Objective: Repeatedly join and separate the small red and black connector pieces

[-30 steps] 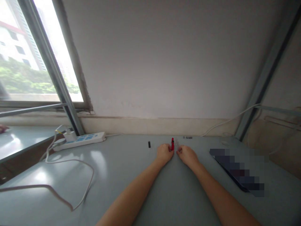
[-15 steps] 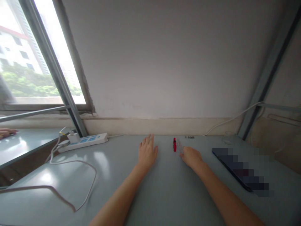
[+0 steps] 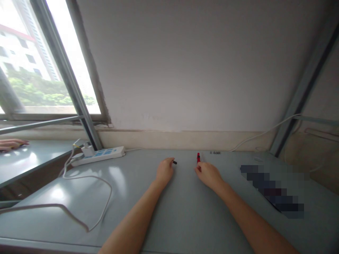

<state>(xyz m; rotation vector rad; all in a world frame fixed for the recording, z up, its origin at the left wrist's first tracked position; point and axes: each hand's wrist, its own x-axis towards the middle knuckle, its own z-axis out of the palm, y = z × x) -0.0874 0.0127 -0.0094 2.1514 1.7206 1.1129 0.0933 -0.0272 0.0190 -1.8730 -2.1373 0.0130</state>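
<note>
Your left grip point(image 3: 165, 172) is pinching 1 small black cylinder point(image 3: 175, 162) between thumb and finger; the free end of this piece sticks out to the right, toward your other hand. Your right grip point(image 3: 209, 173) has its fingers curled at the near end of 1 red piece point(image 3: 198, 157), which has a dark part near its middle. Your hand covers this near end, so I cannot tell if the fingers are pressed on it or only lie against it. The visible part of the red piece is just beyond your fingertips and points toward the wall. Just to the right of it there is something transparent point(image 3: 202, 157), too faint for me to count.

Farther back and to the right, near the wall point(image 3: 185, 70), there is 1 short row of tiny dark pieces point(image 3: 215, 152); they are too small for counting surely. To the right of your right forearm, 1 dark flat object point(image 3: 272, 188) lies slanted on the grey surface point(image 3: 182, 218), blurred by blocks. On the left side, well apart from your hands, is 1 white power strip point(image 3: 106, 153), with 1 white cable point(image 3: 106, 206) looping in front of it. At the far left edge, fingers of another person point(image 3: 12, 143) rest on a neighbouring table point(image 3: 16, 164).
</note>
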